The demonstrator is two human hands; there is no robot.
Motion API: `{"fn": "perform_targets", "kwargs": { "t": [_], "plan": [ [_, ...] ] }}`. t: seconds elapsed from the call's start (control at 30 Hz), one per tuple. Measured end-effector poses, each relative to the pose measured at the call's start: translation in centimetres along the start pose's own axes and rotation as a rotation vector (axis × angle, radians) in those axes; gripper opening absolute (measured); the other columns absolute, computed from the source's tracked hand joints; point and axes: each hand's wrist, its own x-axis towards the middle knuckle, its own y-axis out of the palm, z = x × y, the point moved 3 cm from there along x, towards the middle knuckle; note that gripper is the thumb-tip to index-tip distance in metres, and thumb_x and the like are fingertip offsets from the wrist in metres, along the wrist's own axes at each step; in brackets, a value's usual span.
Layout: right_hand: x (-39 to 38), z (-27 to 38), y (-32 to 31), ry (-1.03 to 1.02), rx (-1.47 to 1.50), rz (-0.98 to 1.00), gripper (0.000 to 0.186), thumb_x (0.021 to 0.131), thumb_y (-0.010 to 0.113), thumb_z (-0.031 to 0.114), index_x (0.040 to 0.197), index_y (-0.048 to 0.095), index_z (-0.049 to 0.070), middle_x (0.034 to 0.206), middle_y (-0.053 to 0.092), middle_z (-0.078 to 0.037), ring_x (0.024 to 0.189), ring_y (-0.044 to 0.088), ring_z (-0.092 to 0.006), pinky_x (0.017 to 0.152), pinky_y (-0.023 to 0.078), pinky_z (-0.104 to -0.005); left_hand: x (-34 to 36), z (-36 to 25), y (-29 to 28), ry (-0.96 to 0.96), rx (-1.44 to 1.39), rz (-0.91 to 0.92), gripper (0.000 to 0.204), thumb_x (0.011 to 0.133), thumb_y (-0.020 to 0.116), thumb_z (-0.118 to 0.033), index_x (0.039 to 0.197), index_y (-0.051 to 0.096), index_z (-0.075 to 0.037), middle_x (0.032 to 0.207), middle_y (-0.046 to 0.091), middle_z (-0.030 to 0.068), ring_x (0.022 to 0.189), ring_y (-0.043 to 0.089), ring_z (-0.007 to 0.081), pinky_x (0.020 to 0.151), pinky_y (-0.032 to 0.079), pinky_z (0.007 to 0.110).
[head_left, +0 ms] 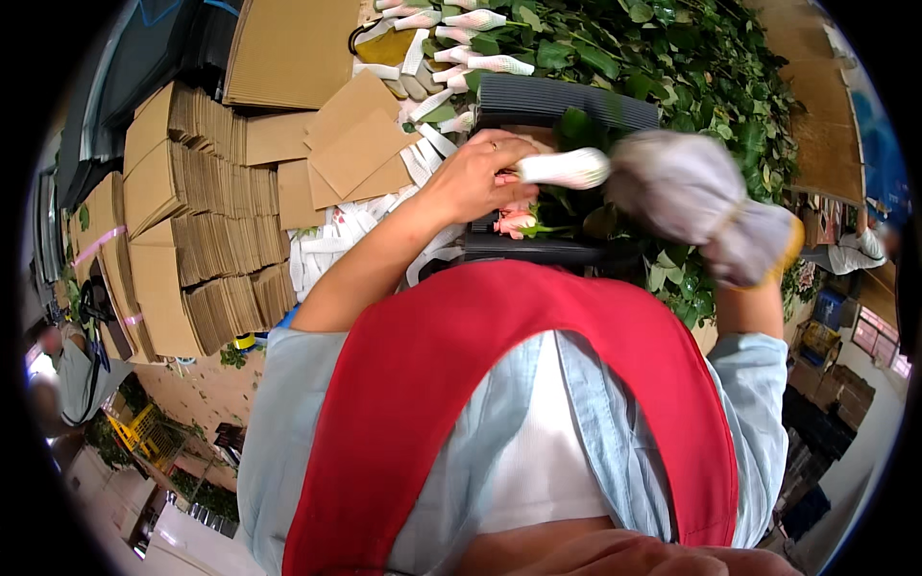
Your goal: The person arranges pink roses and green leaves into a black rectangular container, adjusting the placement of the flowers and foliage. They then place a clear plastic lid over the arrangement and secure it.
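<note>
Left hand (478, 180): bare, fingers bent in close, at the left end of a white net (569, 168). I cannot tell if it pinches the net or just touches it.
Right hand (672, 175): in a pale glove (751, 242), just right of the net. It is blurry, so I cannot tell if it is wide or narrow.
Pink rose (516, 224): just below the left hand, between two dark ridged boards (567, 101). The boards probably stop flowers from rolling off.
Wrapped flowers (471, 19): at the top, white heads to the left, leaves (711, 86) to the right. Maybe that way the soft heads don't get squashed.
Loose nets (317, 257): in a pile by the left arm, perhaps so they are easy to grab.
Brown cards (226, 230): in tall stacks on the left, likely to save room.
</note>
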Motion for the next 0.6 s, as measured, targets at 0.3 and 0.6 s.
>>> {"fn": "perform_targets", "kwargs": {
  "t": [0.3,0.6],
  "plan": [
    [2.2,-3.7,7.4,-0.047,-0.338,0.223,0.013,0.088,0.057,0.023,0.087,0.065,0.012,0.073,0.063,-0.012,0.063,0.063,-0.0305,0.055,0.051,-0.0402,0.6,0.3,1.2,-0.143,-0.076,0.024,0.039,0.101,0.04,-0.031,0.109,0.07,-0.006,0.107,0.07,0.0114,0.117,0.054,0.0302,0.097,0.045,0.039],
    [4.0,-2.6,8.7,-0.084,-0.479,-0.256,0.013,0.088,0.055,0.02,0.098,0.059,0.013,0.075,0.06,-0.005,0.057,0.062,-0.0199,0.046,0.047,-0.0342,-1.0,0.3,0.8,-0.083,0.112,0.006,0.036,0.089,0.063,-0.023,0.124,0.064,-0.019,0.121,0.055,0.0111,0.114,0.049,0.0316,0.098,0.042,0.041]
  ]
}}
